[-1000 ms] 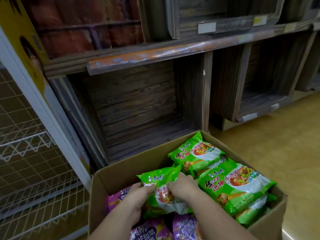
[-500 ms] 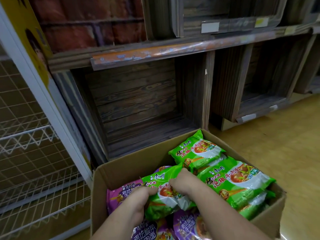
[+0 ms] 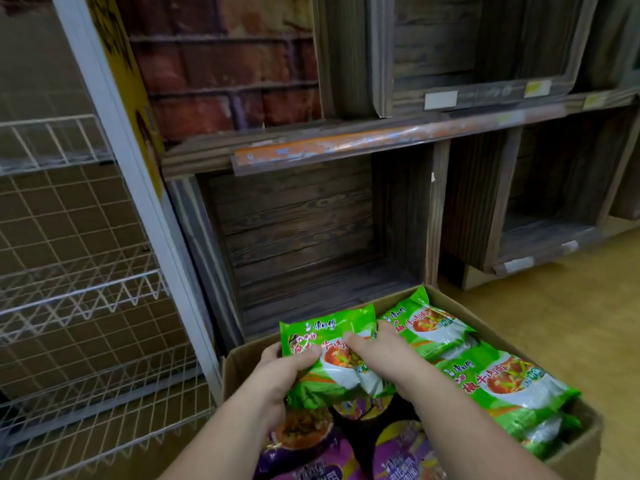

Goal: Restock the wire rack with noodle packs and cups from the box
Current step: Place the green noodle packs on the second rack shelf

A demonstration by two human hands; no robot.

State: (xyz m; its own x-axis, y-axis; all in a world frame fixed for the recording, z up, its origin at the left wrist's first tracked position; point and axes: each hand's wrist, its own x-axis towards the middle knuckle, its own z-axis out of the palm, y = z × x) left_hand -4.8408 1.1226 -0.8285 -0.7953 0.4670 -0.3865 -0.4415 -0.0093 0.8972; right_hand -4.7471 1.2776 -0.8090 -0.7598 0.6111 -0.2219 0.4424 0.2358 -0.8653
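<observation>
A green noodle pack [image 3: 329,336] is raised above the cardboard box [image 3: 575,448]. My left hand [image 3: 287,370] grips its left edge and my right hand [image 3: 381,348] grips its right edge, thumbs on the front. More green packs [image 3: 505,386] lie stacked in the right side of the box. Purple noodle cups [image 3: 301,441] show below my wrists. The white wire rack [image 3: 79,292] stands to the left with bare wire shelves.
Dark wooden crate shelving [image 3: 304,233] stands behind the box, its compartments without goods. A white upright post [image 3: 145,192] with a yellow poster separates it from the rack. Tan floor [image 3: 561,306] lies to the right.
Both hands have lifted the green pack up and out of the box, uncovering the purple cups beneath. The view has shifted left, showing more of the wire rack.
</observation>
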